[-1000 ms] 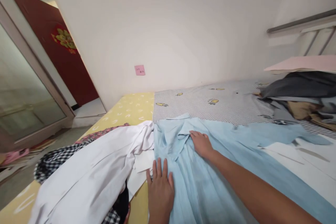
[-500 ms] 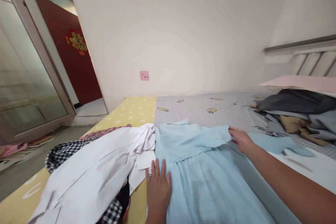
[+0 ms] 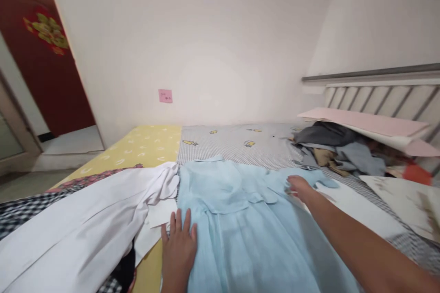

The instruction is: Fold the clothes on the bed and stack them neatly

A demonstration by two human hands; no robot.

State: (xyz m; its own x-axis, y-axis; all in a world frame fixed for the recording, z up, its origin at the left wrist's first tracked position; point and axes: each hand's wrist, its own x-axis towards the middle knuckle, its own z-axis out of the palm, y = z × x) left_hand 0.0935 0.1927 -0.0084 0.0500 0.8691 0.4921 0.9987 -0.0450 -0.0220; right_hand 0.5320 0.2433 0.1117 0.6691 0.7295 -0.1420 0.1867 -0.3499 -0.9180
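A light blue dress (image 3: 237, 233) with a collar and gathered waist lies spread on the bed. My left hand (image 3: 178, 242) rests flat along its left edge, fingers stretched out. At the dress's right side, by a short sleeve, my right hand (image 3: 299, 188) has its fingers bent together at the cloth; their tips are slightly blurred. To the left of my left hand lies a white garment (image 3: 85, 210), with a small white piece (image 3: 162, 213) beside its right edge.
Black-and-white checked cloth (image 3: 20, 203) shows under the white garment. The bed has a yellow part (image 3: 147, 146) and a grey checked part (image 3: 237, 139). On the right are piled dark clothes (image 3: 326, 135) under a pink board (image 3: 364, 119), beside a barred headboard (image 3: 381, 98).
The view has turned right. The dress's upper layer, earlier lifted at its right edge by my right hand, now lies lower. That hand has shifted right over the dress; my left hand stays at its edge.
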